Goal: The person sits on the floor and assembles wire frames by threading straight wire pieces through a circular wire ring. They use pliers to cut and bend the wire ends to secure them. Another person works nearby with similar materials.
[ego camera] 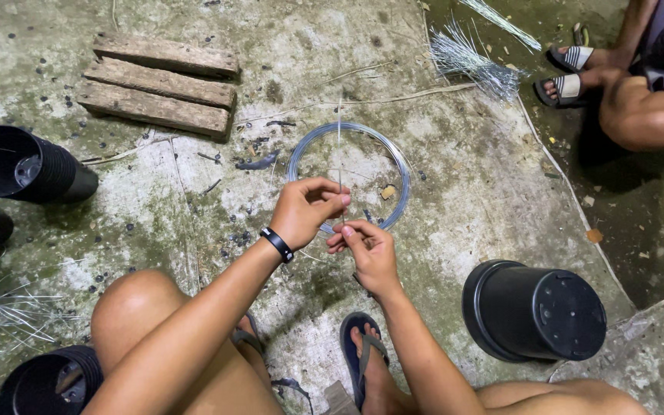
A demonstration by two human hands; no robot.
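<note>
Rough concrete floor (pixel 486 192), stained green and grey, carries everything, and the person squats on it with both knees up. At the centre, the left hand (pixel 305 211), which wears a black wristband (pixel 277 244), is closed in a pinch on a thin straight piece of wire (pixel 340 146) that stands almost upright. Just beside it, the right hand (pixel 366 247) pinches the lower end of the same wire between thumb and fingertips. For bending such a thin wire well, I judge that both pinches should stay close together and firm, so the bend comes at one exact place and the rest remains straight.

Behind the hands lies a round coil of shiny grey wire (pixel 397 165), flat on the floor. Near the right arm a black plastic pot (pixel 536 311) lies on its side, smooth and matte. More black pots (pixel 21 165) are stacked at the left. Three weathered wooden slats (pixel 159 84) lie further away, and a bundle of cut wires (pixel 470 58) shines near another person's sandalled feet (pixel 570 73).
</note>
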